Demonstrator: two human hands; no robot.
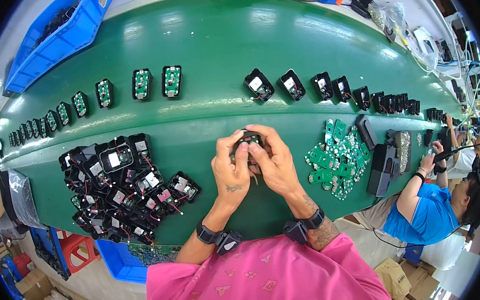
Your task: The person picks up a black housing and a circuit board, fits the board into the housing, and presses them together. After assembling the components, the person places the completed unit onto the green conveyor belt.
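Observation:
Both hands close on one small black plastic housing (247, 135) over the middle of the green bench. My left hand (229, 165) wraps its left side and my right hand (276, 161) its right, with both thumbs pressed onto its face. Bits of green circuit board show between the thumbs, and the fingers cover most of the piece. To the left lies a heap of black housings (117, 157) with red wires and pale parts inside. To the right, loose green circuit boards (339, 153) form a pile.
Housings with green boards (141, 84) line the bench's far left; board-less housings (259, 85) line the far right. A blue bin (54, 46) stands far left. Black device (383, 168) lies beyond the board pile. A co-worker in a blue shirt (425, 212) works at right.

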